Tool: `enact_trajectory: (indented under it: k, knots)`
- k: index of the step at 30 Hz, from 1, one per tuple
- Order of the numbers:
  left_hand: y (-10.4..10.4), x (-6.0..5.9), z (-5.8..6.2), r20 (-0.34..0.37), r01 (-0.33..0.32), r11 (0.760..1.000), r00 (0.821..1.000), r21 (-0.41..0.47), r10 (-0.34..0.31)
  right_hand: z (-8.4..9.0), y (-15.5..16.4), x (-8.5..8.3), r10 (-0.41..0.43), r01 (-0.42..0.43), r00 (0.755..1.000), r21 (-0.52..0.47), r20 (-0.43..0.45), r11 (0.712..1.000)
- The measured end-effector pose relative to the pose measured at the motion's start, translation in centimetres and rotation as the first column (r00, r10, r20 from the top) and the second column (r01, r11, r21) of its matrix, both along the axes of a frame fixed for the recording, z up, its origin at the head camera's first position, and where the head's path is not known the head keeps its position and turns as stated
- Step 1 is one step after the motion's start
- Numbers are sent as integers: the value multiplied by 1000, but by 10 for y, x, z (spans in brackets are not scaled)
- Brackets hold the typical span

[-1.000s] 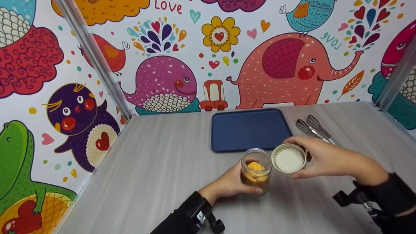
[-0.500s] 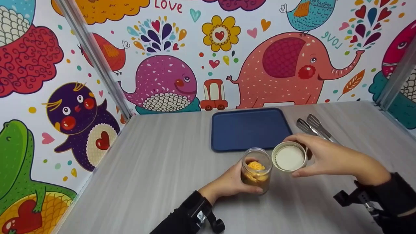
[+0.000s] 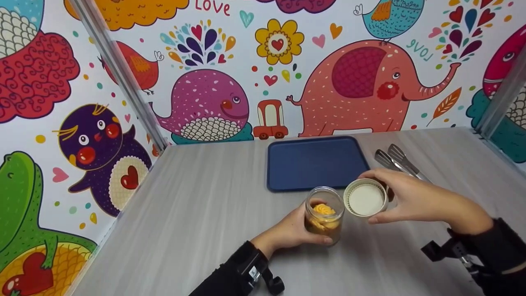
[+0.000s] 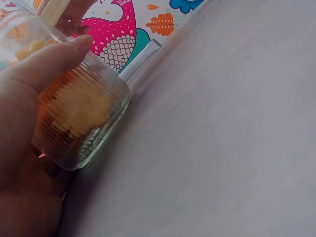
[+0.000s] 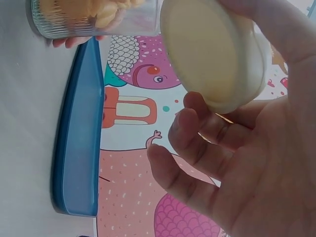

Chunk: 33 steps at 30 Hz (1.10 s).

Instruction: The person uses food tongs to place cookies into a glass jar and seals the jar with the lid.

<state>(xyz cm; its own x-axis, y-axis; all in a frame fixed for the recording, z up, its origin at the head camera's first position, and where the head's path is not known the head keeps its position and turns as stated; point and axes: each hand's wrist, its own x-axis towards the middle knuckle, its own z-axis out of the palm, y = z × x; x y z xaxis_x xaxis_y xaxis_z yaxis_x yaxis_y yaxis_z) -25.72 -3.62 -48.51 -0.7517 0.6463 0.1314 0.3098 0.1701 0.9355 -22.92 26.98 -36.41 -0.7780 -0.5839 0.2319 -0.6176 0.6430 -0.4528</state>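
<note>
A clear ribbed jar [image 3: 335,234] holds yellow-orange pieces, perhaps biscuits, one with a swirled top. My left hand [image 3: 289,230] grips this jar round its side, thumb across the front. The jar's mouth is uncovered. Just to its right, my right hand [image 3: 404,199] holds a cream-coloured lid [image 3: 365,200] by the edge, its inner side facing the head camera. In the right wrist view the lid [image 5: 207,49] sits between thumb and fingers, close beside the jar [image 5: 143,19]. The left wrist view shows the jar [image 4: 84,108] tilted in that camera's frame, its base near the table.
A dark blue tray [image 3: 316,164] lies behind the jar on the grey wood-grain table [image 3: 197,213]. Metal tongs [image 3: 404,162] lie to the tray's right, partly hidden behind my right hand. Cartoon-printed walls [image 3: 230,41] stand at the back and sides.
Both hands stay almost still with the jar and lid. The lid rises very slightly at first, then stays put.
</note>
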Motion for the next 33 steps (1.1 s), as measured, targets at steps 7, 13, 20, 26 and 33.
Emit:
enact_trajectory:
  k: [7,13,20,26,33]
  knots:
    - [0,-1,1,-16,-8,1000,1000,-15,7,-1,-3,0,-15,14,999,-13,-47,1000]
    - [0,-1,-1,-44,-9,1000,999,-11,8,-5,-8,-3,-25,21,998,-79,-53,997]
    - [-1,-1,0,-30,2,1000,1000,-3,-2,-13,-14,-6,-57,40,994,-169,-97,985]
    - [0,0,1,-23,0,1000,1000,-7,0,-22,-24,-7,-63,41,996,-294,-64,955]
    - [-1,0,0,-5,-7,1000,1000,-10,7,-26,-39,-5,-61,45,998,-368,-31,929]
